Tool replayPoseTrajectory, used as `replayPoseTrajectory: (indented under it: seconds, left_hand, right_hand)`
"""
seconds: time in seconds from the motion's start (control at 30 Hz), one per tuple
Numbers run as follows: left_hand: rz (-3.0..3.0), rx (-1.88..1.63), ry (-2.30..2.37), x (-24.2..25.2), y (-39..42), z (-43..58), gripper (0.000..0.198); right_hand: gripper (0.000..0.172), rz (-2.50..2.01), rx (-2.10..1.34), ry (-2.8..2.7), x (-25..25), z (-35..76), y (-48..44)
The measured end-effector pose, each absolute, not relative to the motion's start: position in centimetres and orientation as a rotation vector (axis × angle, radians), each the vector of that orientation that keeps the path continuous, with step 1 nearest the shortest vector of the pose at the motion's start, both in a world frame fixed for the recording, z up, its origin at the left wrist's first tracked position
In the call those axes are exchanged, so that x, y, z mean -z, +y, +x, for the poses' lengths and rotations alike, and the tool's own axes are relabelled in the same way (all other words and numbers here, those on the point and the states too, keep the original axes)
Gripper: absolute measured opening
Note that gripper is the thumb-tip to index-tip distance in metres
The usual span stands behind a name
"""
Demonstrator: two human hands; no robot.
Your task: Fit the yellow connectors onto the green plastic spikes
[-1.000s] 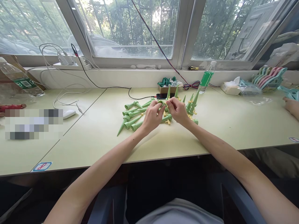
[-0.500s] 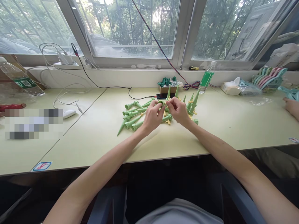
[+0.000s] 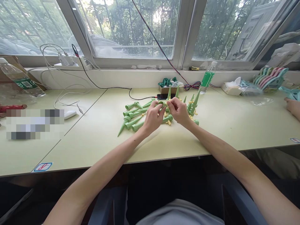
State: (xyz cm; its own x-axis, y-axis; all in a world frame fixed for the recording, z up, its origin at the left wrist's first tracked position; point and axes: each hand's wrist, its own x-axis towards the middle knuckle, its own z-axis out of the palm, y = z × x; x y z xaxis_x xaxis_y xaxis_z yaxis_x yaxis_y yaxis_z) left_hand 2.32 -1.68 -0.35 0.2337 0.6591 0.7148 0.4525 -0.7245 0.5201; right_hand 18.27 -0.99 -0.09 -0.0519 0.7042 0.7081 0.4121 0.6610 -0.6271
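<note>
Hands: left hand [image 3: 153, 117] pinches a green, round-rimmed plastic piece [image 3: 161, 102] above the pale table [image 3: 98, 134]; right hand [image 3: 179, 111] has fingertips narrowed just beside it, any hold impossible to tell.
Spikes: green cone-shaped plastic spikes [image 3: 134, 122] lie leftward, others stand rightward.
Small brown cardboard box [image 3: 172, 90]: crumpled green-and-clear plastic [image 3: 166, 82] inside.
Pale tissue box [image 3: 231, 89]: white tissue [image 3: 235, 82] poking out.

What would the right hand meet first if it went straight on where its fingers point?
Probably the green piece held in the left hand; depth is unclear, so the right hand may be touching it.
</note>
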Motion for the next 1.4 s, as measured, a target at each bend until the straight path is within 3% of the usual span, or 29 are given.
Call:
replayPoseTrajectory:
  seconds: [1.4]
  left_hand:
    - [2.27,-1.521,0.996,0.53,-1.23,1.98,0.03]
  right_hand:
    - [0.04,-0.874,-0.368,-1.699,0.17,18.18,-0.94]
